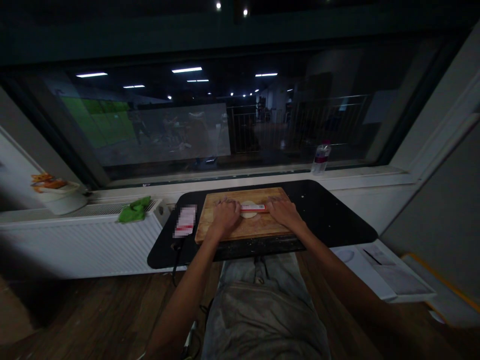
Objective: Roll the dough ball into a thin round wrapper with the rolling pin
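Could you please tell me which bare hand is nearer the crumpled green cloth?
The left hand, to the left of the flat-looking white-and-red stick's visible part; the right hand, on its other side, is farther from the cloth.

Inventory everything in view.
Rod: 1, red and white, over dough
Dough: 1, pale, on board
Board: 1, brown, on table
Table: 1, black, before window
Blurred item: 1, pinkish-white, table's left
Bottle: 1, clear, pink label, windowsill
Window: 1, dark, ahead
Radiator: 1, white, left
Cloth: 1, green, on radiator
Pot: 1, white, far left
Bundle: 1, orange, on pot
Flat box: 1, white, right
Pen: 1, black, on flat box
Floor: 1, brown, below
Clothes: some, grey, lap
Left hand, right hand: 2, bare, on rod
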`<state>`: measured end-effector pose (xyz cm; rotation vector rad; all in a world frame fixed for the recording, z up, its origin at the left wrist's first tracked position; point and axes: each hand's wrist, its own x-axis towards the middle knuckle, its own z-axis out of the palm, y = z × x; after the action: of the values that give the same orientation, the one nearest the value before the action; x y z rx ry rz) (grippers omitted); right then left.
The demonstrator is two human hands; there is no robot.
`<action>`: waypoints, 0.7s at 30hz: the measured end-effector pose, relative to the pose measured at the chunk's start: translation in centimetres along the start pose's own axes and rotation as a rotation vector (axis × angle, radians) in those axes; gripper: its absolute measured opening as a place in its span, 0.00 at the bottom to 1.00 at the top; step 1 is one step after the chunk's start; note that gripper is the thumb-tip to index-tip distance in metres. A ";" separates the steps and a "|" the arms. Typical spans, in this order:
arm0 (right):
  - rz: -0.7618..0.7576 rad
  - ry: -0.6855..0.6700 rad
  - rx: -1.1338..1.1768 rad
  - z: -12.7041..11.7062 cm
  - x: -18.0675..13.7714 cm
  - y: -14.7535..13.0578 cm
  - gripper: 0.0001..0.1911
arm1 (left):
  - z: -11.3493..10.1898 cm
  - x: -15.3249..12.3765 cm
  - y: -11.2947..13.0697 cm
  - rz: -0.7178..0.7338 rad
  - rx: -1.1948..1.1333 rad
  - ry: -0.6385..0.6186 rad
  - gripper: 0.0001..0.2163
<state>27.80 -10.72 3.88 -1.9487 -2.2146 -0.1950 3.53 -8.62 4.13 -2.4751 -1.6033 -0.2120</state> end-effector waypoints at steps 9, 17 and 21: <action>-0.012 0.015 -0.058 0.0 -2.1 -0.5 0.27 | 0.4 -1.5 0.4 -0.030 -0.047 0.082 0.20; -0.013 0.057 -0.042 -0.1 -2.7 -0.5 0.27 | 0.8 -2.2 0.5 -0.086 -0.137 0.079 0.23; -0.004 0.035 -0.080 -0.6 -2.2 -0.7 0.26 | 1.2 -2.0 0.3 -0.057 -0.099 0.065 0.22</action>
<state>27.37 -13.03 4.02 -1.9657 -2.2217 -0.3209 2.99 -10.21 2.53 -2.4682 -1.6765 -0.3857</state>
